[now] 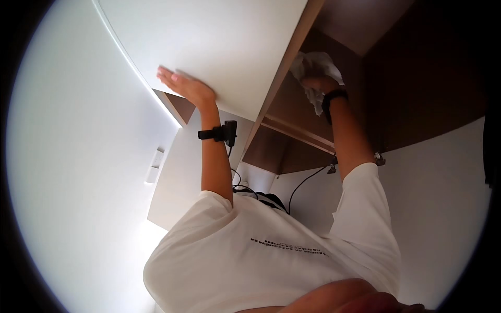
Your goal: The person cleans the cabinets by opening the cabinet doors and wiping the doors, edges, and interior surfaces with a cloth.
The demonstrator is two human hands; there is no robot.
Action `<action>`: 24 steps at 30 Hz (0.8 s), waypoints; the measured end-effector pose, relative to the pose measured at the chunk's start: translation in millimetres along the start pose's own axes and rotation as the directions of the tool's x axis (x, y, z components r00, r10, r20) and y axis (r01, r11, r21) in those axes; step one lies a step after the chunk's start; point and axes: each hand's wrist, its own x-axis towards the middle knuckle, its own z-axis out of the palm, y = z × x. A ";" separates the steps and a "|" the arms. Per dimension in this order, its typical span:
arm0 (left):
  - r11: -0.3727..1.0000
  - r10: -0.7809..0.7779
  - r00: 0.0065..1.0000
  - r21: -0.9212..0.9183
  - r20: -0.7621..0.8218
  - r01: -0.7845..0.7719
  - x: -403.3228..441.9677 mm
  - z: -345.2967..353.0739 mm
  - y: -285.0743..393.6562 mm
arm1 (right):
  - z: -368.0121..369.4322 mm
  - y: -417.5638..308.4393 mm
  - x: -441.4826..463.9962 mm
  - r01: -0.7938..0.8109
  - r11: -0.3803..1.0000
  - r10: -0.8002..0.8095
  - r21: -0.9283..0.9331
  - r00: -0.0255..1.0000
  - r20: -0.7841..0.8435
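Note:
My left hand lies flat against a white cabinet panel, near its lower left edge, with the fingers stretched out and nothing held. Inside a dark brown compartment, to the right of the panel, my right hand has its fingers round a crumpled white cloth. Part of the cloth hangs down beside the wrist, and the fingers are partly hidden by it and by shadow. Both wrists wear black straps.
A brown shelf edge runs below my right hand. Metal hinges and a dark open door are at the right. A black cable hangs near my body. Wall switches are at the left.

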 end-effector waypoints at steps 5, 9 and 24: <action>0.842 -0.506 0.857 -0.273 -0.100 0.465 -0.4 2.8 -21.6 | 11.7 -3.7 -13.3 -0.034 0.999 0.032 0.033 0.998 0.045; 0.566 -0.653 0.737 -0.535 0.173 0.627 22.9 4.7 -53.8 | 27.5 -13.8 -26.4 -0.045 0.997 0.037 -0.065 0.992 -0.123; 0.257 -0.674 0.533 -0.514 0.511 0.818 58.5 -2.7 -128.8 | 50.9 -45.8 -99.7 0.025 0.999 -0.032 -0.035 0.982 -0.188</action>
